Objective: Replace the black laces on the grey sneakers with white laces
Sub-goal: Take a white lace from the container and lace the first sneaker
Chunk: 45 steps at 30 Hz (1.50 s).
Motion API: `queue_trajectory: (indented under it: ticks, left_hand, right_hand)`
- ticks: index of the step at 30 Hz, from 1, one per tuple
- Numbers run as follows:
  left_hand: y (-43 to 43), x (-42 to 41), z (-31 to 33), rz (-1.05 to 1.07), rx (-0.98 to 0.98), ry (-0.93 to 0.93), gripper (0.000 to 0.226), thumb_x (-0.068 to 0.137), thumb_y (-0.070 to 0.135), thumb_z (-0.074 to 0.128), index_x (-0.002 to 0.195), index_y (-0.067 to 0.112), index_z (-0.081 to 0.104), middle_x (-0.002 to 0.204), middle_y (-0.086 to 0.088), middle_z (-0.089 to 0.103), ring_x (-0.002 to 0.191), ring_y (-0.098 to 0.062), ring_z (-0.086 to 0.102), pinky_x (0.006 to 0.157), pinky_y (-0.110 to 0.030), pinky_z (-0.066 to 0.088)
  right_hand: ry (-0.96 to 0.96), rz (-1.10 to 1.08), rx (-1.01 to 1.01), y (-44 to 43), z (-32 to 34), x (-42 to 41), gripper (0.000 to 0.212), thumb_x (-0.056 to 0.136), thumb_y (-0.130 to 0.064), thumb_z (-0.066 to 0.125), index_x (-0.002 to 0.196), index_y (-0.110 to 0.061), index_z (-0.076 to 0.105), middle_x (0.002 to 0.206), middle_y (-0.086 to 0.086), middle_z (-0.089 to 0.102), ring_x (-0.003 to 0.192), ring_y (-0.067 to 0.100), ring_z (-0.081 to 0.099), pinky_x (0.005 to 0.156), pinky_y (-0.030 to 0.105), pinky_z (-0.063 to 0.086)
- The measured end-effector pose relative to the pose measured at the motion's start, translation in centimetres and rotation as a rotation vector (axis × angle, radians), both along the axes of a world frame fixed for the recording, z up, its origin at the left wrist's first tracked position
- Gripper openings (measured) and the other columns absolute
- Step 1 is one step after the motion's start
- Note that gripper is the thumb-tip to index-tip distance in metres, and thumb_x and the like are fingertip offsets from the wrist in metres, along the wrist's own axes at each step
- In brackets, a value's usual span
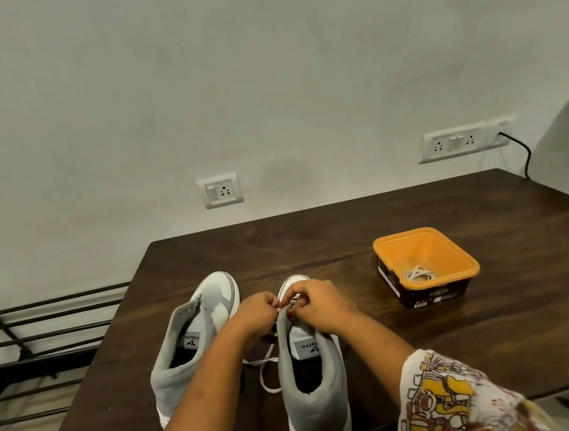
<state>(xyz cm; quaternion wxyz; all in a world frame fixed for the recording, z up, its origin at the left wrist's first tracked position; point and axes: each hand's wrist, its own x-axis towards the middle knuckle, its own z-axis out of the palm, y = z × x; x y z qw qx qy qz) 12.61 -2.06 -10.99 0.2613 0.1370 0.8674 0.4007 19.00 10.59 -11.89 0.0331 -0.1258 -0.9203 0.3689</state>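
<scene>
Two grey sneakers stand side by side on the dark wooden table [389, 326], heels toward me. The left sneaker [190, 337] has no lace in its eyelets. Over the front of the right sneaker [311, 378] both my hands work close together. My left hand [259, 312] and my right hand [318, 303] have curled fingers that pinch a white lace [266, 371] at the eyelets. The lace's loose end trails down onto the table between the two shoes. My hands hide the eyelets themselves.
An orange tub [426, 264] stands to the right with another coiled white lace [419, 274] inside. A black metal rack [39, 340] sits left of the table. Wall sockets [220, 190] and a black cable [525, 156] are behind.
</scene>
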Motion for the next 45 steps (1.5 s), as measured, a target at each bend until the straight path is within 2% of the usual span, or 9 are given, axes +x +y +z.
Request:
queue_trajectory:
  ticks: [10,16,20,24,29,32,34,39,45]
  left_hand:
    - [-1.0,-0.2,5.2,0.771,1.209,-0.139,0.023,0.102,0.008,0.026,0.099,0.019,0.046,0.08,-0.006,0.056,0.064,-0.014,0.054,0.06,-0.024,0.048]
    - [-1.2,-1.3,2.4,0.234,0.252,0.352,0.011,0.097,0.019,0.043,0.092,0.023,0.052,0.091,-0.008,0.062,0.073,-0.017,0.054,0.066,-0.031,0.042]
    - [-0.6,-0.8,0.6,-0.247,-0.228,0.185,0.03,0.097,0.039,0.046,0.095,0.013,0.062,0.089,-0.007,0.065,0.081,-0.02,0.06,0.071,-0.028,0.043]
    - [-0.6,-0.5,0.9,-0.178,-0.023,0.092,0.037,0.097,0.033,0.049,0.064,0.016,0.048,0.056,0.001,0.042,0.044,-0.009,0.034,0.046,-0.023,0.028]
    - [-0.4,-0.6,3.5,0.345,0.818,0.007,0.032,0.099,0.026,0.046,0.068,0.019,0.048,0.055,0.005,0.04,0.049,-0.007,0.034,0.051,-0.023,0.029]
    - [-1.0,-0.5,4.1,0.367,0.977,-0.049,0.032,0.098,0.025,0.047,0.067,0.018,0.048,0.053,0.006,0.041,0.048,-0.006,0.036,0.048,-0.018,0.031]
    - [-1.6,-0.1,4.5,0.234,0.738,-0.07,0.032,0.098,0.025,0.047,0.068,0.017,0.048,0.053,0.004,0.038,0.04,-0.004,0.032,0.039,-0.014,0.026]
    - [-3.1,-0.7,3.8,-0.531,-0.801,0.023,0.019,0.091,0.025,0.056,0.096,0.009,0.065,0.078,-0.002,0.053,0.062,-0.013,0.045,0.057,-0.02,0.036]
    - [-1.6,-0.4,2.6,-0.544,-0.882,-0.027,0.035,0.096,0.008,0.044,0.128,0.009,0.057,0.127,-0.014,0.06,0.065,-0.018,0.053,0.066,-0.027,0.048]
  right_hand:
    - [-0.05,-0.004,-0.09,1.0,0.2,0.3,0.028,0.073,-0.021,0.066,0.096,-0.038,0.067,0.084,-0.013,0.064,0.088,0.008,0.06,0.079,0.026,0.052]
    - [-0.158,0.076,0.143,2.0,0.6,0.9,0.077,0.066,-0.048,0.078,0.134,-0.043,0.043,0.138,-0.001,0.039,0.129,0.027,0.028,0.105,0.044,0.036]
    - [-0.276,0.082,-0.001,3.2,0.0,1.0,0.114,0.057,-0.055,0.083,0.148,-0.042,0.015,0.151,0.003,0.027,0.137,0.032,0.025,0.112,0.049,0.029]
    - [-0.293,0.057,-0.268,3.3,-0.4,1.2,0.13,0.054,-0.047,0.087,0.152,-0.033,0.002,0.15,0.005,0.035,0.13,0.023,0.042,0.109,0.038,0.038]
    - [-0.266,-0.003,-0.311,2.7,-0.9,1.1,0.129,0.056,-0.046,0.088,0.152,-0.028,0.004,0.15,0.006,0.032,0.133,0.024,0.04,0.107,0.034,0.039]
    - [-0.247,-0.047,-0.327,2.5,-1.1,0.9,0.132,0.049,-0.049,0.089,0.152,-0.03,0.009,0.151,0.006,0.031,0.135,0.024,0.038,0.108,0.041,0.04]
    - [-0.245,-0.051,-0.327,2.4,-1.1,0.8,0.131,0.048,-0.049,0.09,0.151,-0.032,0.01,0.151,0.005,0.031,0.135,0.024,0.038,0.108,0.042,0.04]
    - [-0.236,-0.039,-0.365,2.6,-1.1,0.9,0.126,0.054,-0.044,0.089,0.151,-0.033,0.009,0.152,0.007,0.031,0.135,0.023,0.038,0.107,0.037,0.04]
    - [-0.253,-0.022,-0.368,2.8,-0.8,1.0,0.126,0.055,-0.044,0.089,0.151,-0.035,0.008,0.153,0.007,0.028,0.135,0.025,0.038,0.107,0.036,0.039]
